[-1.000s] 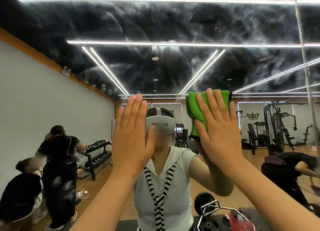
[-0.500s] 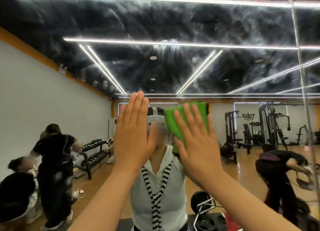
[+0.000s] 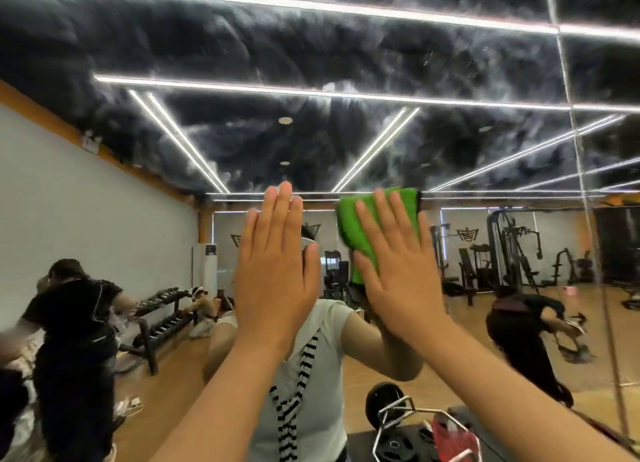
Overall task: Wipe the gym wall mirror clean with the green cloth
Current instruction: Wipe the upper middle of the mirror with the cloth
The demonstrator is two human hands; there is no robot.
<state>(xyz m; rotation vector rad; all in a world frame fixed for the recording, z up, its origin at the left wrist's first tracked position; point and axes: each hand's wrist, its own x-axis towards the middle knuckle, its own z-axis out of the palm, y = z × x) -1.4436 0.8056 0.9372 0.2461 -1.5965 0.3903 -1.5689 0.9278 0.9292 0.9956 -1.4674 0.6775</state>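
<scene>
The wall mirror (image 3: 346, 53) fills the view, with whitish smears over its upper part where the dark ceiling is reflected. My right hand (image 3: 398, 267) lies flat with straight fingers on the green cloth (image 3: 353, 233), pressing it against the glass at head height. The cloth sticks out above and to the left of that hand. My left hand (image 3: 277, 274) is flat on the mirror just left of the cloth, fingers straight and together, holding nothing. Behind both hands the mirror shows my own reflection in a white top.
A vertical seam (image 3: 585, 198) between mirror panels runs down the right side. Reflected in the glass are people by a dumbbell rack (image 3: 162, 319) at left, weight machines (image 3: 512, 250) at right, and a barbell with plates (image 3: 394, 423) low in the middle.
My right hand slid the cloth left toward my left hand, then back a little to the right. My left hand stayed flat on the glass.
</scene>
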